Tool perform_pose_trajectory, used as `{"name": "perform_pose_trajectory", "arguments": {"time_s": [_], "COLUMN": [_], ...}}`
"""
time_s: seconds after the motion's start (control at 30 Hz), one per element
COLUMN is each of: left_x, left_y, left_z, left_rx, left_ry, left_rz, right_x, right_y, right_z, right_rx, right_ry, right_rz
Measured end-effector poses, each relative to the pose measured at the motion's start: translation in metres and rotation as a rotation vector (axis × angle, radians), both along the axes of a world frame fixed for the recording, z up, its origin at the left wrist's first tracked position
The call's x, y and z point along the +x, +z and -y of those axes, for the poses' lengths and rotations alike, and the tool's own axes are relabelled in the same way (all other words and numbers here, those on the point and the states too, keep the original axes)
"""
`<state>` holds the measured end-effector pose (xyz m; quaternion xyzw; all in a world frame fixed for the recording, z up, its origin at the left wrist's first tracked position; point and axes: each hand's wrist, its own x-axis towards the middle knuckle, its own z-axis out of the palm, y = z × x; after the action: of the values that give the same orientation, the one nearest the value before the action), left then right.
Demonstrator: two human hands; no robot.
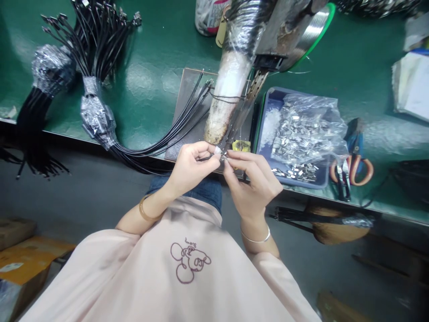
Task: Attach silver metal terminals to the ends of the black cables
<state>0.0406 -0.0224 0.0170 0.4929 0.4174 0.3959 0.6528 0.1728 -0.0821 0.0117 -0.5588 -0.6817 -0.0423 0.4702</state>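
Observation:
My left hand (192, 167) is closed in a pinch around the end of a thin black cable (203, 158), its fingertips at the front edge of the bench. Fingertip to fingertip with it, my right hand (253, 176) pinches a tiny silvery metal piece (224, 156) against the cable end. The fingers partly cover that piece, so its exact shape does not show. Several black cables (161, 145) curve in from the left over a grey board (182, 107). Just beyond my fingers are the stained tip of a white wrapped tube (223, 103) and a yellow sponge (241, 146).
Right of my hands stands a blue tray (325, 176) with a plastic bag (310, 125) of small metal shells. Orange-handled scissors (363, 172) lie beside it. Wrapped cable bundles (97, 114) rest at left. A green-rimmed wire spool (315, 33) sits behind the tube; papers (412, 82) lie far right.

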Motion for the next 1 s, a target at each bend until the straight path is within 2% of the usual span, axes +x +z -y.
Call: {"name": "perform_pose_trajectory", "arguments": {"time_s": [0.33, 0.7, 1.0], "left_x": [-0.0029, 0.0, -0.0045], "left_y": [-0.0031, 0.001, -0.0028], "left_z": [-0.0013, 0.0006, 0.0031], "left_rx": [-0.012, 0.029, 0.023], "left_ry": [-0.055, -0.027, -0.051], "left_rz": [-0.019, -0.009, -0.033], "right_x": [0.0018, 0.0011, 0.001], "right_y": [-0.0013, 0.0019, -0.0012], "right_z": [0.0026, -0.0014, 0.0025], "right_rx": [0.0, 0.016, 0.026], "right_ry": [0.04, 0.003, 0.043], "right_rz": [0.07, 0.07, 0.094]}}
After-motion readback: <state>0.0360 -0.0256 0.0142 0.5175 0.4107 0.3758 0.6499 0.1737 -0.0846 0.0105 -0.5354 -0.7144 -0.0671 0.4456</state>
